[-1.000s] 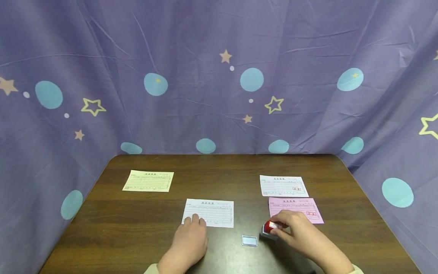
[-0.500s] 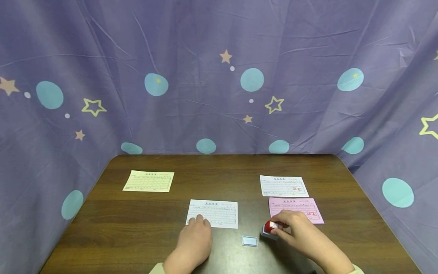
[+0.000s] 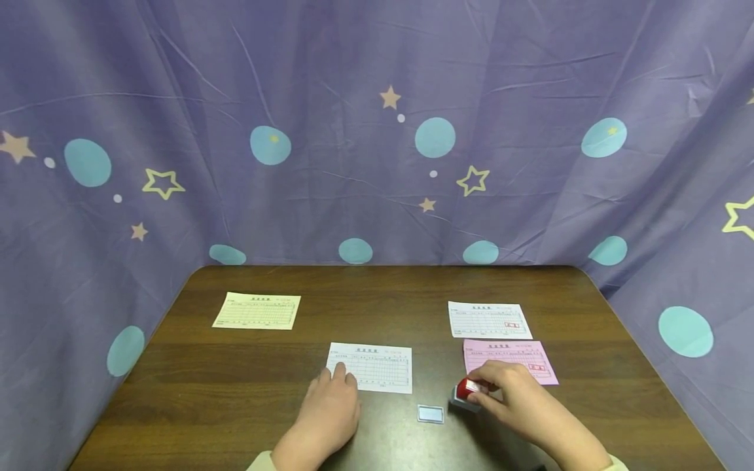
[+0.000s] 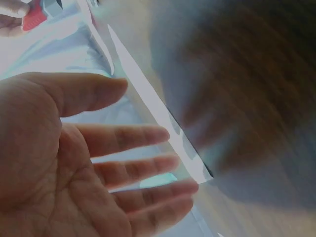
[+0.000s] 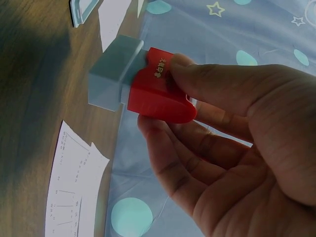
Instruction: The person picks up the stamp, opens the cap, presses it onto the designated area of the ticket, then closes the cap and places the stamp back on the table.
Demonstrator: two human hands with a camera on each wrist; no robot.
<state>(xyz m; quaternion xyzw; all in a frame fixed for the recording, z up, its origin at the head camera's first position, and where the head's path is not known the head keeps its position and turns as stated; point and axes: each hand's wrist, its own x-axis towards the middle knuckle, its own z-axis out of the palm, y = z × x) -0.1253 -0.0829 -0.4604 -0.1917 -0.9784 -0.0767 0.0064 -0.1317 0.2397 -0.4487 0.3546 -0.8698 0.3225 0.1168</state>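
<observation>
Stamp: red handle with pale lettering, grey-blue block base; right hand pinches handle between thumb and fingers, base turned toward table. White slip: printed grid, lies flat, left of stamp and apart; left hand, fingers extended, has fingertips over slip's near left part.

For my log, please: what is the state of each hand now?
Left hand: open, at the nearer white form.
Right hand: closed, holding the red-and-grey stamp.
</observation>
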